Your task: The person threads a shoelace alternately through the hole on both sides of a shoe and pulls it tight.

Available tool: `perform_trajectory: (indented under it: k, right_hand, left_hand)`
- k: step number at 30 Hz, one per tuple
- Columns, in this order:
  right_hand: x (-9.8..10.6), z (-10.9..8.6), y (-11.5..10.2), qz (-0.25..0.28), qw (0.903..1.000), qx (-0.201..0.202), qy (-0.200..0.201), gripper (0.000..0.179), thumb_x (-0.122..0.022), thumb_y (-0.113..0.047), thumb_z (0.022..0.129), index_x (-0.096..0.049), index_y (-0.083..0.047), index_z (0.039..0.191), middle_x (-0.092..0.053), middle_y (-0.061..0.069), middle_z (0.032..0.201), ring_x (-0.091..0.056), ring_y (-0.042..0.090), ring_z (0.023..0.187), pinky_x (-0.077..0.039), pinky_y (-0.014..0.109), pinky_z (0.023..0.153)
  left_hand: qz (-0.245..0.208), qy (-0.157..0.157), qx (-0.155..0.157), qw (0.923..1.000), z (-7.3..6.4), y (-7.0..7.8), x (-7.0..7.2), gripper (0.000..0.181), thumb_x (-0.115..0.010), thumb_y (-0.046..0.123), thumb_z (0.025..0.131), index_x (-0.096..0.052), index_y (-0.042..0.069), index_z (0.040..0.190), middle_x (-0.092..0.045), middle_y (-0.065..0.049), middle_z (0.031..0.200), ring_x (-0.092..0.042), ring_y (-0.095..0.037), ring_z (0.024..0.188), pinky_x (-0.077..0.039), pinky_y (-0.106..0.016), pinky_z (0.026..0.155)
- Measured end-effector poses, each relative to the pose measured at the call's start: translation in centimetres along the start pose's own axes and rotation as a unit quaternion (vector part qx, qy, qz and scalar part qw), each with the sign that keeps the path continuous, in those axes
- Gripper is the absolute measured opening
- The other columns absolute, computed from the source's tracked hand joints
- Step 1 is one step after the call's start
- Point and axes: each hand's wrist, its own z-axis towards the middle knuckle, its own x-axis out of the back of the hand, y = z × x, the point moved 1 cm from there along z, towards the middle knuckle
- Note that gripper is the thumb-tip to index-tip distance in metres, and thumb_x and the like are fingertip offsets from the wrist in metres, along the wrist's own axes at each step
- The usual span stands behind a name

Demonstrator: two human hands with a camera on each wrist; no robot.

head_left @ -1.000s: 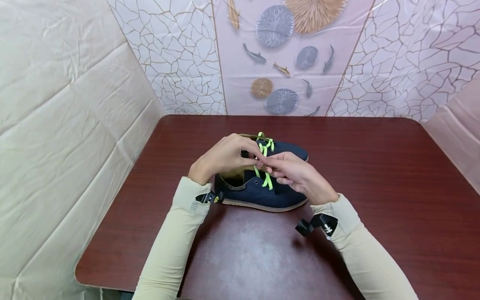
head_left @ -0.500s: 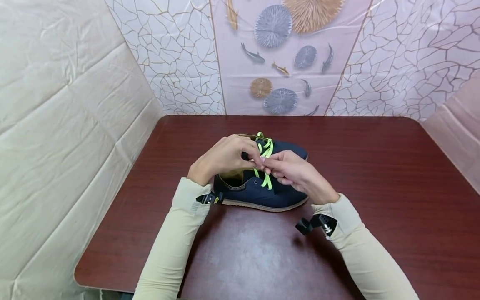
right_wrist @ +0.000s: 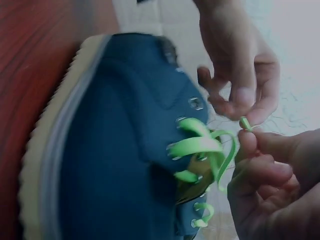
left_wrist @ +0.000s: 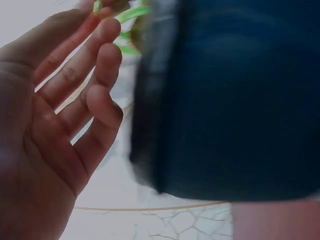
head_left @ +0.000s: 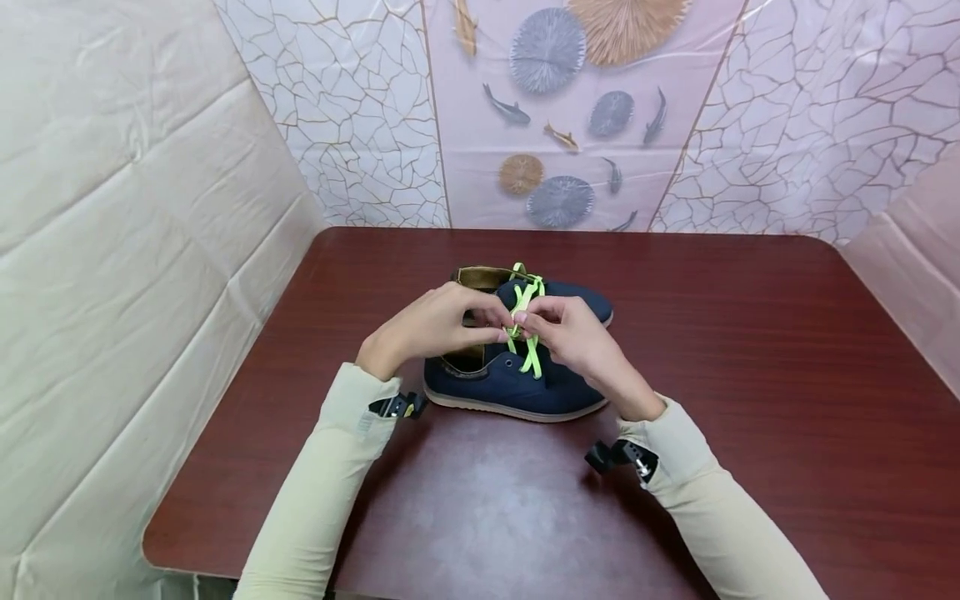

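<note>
A navy low shoe [head_left: 517, 392] with neon-green laces [head_left: 532, 357] lies side-on on the table, toe to the right. Its pair, a second navy shoe [head_left: 581, 302], is just behind. Above the near shoe's tongue, my left hand [head_left: 442, 321] and right hand [head_left: 581, 337] meet fingertip to fingertip. Between them, in the right wrist view, a short piece of green shoelace [right_wrist: 245, 123] shows. My right thumb and forefinger pinch it; my left thumb and forefinger close at its other end, partly hidden. The left wrist view shows the other left fingers [left_wrist: 107, 75] loosely bent beside the shoe.
The dark red wooden table [head_left: 750, 375] extends around the shoes. A patterned cloth backdrop [head_left: 555, 125] hangs behind its far edge, and pale fabric [head_left: 112, 292] covers the left side. Black camera mounts [head_left: 622, 457] sit on both wrists.
Both hands have shifted slightly; the left sits a little farther left and lower. My right hand has turned so its back shows more, and more green lace is visible between the fingertips.
</note>
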Motion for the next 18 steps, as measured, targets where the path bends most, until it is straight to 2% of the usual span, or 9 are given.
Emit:
perform_trajectory:
  k: [2, 4, 8, 12, 18]
  right_hand:
    - [-0.1, -0.4, 0.4, -0.047, 0.9982, 0.035, 0.013, 0.023, -0.064, -0.024, 0.108, -0.071, -0.005, 0.097, -0.056, 0.003, 0.074, -0.036, 0.011, 0.051, -0.035, 0.026, 0.051]
    - [-0.3, -0.7, 0.8, -0.097, 0.9924, 0.068, 0.031, 0.021, -0.065, -0.023, 0.107, -0.073, -0.007, 0.096, -0.059, 0.002, 0.077, -0.043, 0.013, 0.058, -0.038, 0.028, 0.058]
    - [-1.0, -1.5, 1.9, -0.161, 0.9782, 0.105, 0.079, 0.014, -0.067, -0.019, 0.105, -0.075, -0.011, 0.096, -0.062, -0.001, 0.079, -0.049, 0.016, 0.070, -0.040, 0.030, 0.070]
    - [-2.1, -1.8, 3.0, -0.159, 0.9729, 0.118, 0.120, 0.008, -0.071, -0.014, 0.102, -0.076, -0.010, 0.097, -0.064, -0.001, 0.079, -0.052, 0.015, 0.070, -0.041, 0.029, 0.068]
    - [-2.8, -2.4, 4.0, -0.126, 0.9759, 0.105, 0.143, 0.010, -0.070, -0.015, 0.103, -0.075, -0.009, 0.096, -0.060, -0.001, 0.076, -0.051, 0.015, 0.069, -0.041, 0.027, 0.067]
  left_hand:
    - [-0.014, -0.009, 0.003, 0.9998, -0.5, -0.2, -0.8, 0.015, -0.075, 0.025, 0.101, -0.080, 0.018, 0.113, -0.076, 0.014, 0.104, -0.066, -0.001, 0.089, -0.056, -0.032, 0.082]
    - [-0.020, -0.013, 0.015, 0.9996, -1.0, -0.2, -1.7, 0.015, -0.074, 0.026, 0.102, -0.079, 0.018, 0.114, -0.076, 0.014, 0.102, -0.066, -0.002, 0.087, -0.056, -0.032, 0.081]
    - [0.025, -0.009, 0.048, 0.9985, -1.8, 0.2, -3.4, 0.018, -0.072, 0.032, 0.103, -0.078, 0.023, 0.117, -0.075, 0.016, 0.098, -0.065, -0.001, 0.083, -0.054, -0.030, 0.077]
    - [0.080, 0.022, 0.068, 0.9942, -2.6, 0.6, -4.6, 0.021, -0.070, 0.034, 0.103, -0.077, 0.023, 0.120, -0.073, 0.015, 0.095, -0.065, 0.000, 0.084, -0.054, -0.031, 0.072]
    - [0.087, 0.086, 0.067, 0.9903, -2.9, 1.2, -5.6, 0.012, -0.073, 0.024, 0.097, -0.075, 0.021, 0.109, -0.070, 0.014, 0.089, -0.063, 0.000, 0.080, -0.052, -0.028, 0.066]
